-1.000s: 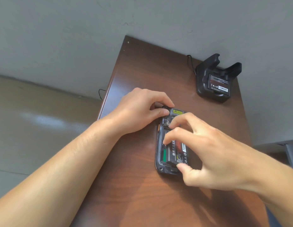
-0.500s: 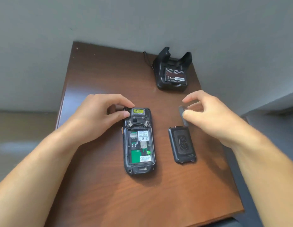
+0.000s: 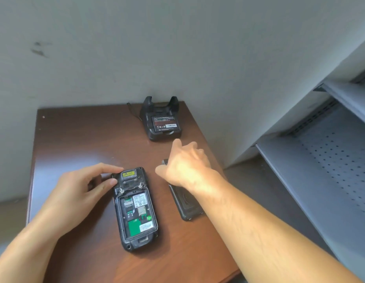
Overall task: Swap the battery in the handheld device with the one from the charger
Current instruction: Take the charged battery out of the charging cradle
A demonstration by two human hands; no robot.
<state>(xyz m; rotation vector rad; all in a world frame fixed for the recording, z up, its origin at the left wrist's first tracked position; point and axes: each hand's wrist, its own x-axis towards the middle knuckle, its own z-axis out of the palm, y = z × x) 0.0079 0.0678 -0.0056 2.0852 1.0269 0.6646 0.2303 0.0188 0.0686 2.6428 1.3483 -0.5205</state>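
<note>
Left hand: the left hand (image 3: 79,193) rests on the table at about 9 o'clock of the handheld device (image 3: 135,209); thumb and forefinger pinch the device's top left corner, the other fingers curled loosely beneath.
Right hand: the right hand (image 3: 183,164) is stretched forward, back of the hand to the camera, forearm running down to 5 o'clock. Its fingers point away toward the charger; a dark object (image 3: 164,161) shows at its left edge, but whether the fingers grip it cannot be told.
Handheld device: face down at the middle of the table, battery bay open and without a battery, green board and labels exposed.
Back cover: the back cover (image 3: 185,209) lies at 3 o'clock of the device, just beside it, partly under the right wrist.
Charger: the charger (image 3: 163,119) stands at 12 o'clock, at the table's far edge, with a battery (image 3: 165,123) seated in it, label up.
Surface: brown wooden table (image 3: 79,139), set into a corner.
Room: plain grey wall (image 3: 157,48) behind; grey metal shelving (image 3: 324,152) with perforated panels at 3 o'clock.
Change: half a second ago the right hand hovered over the cover with a dark piece between thumb and forefinger; it has now reached farther toward the charger. The left hand's pinch has stayed the same.
</note>
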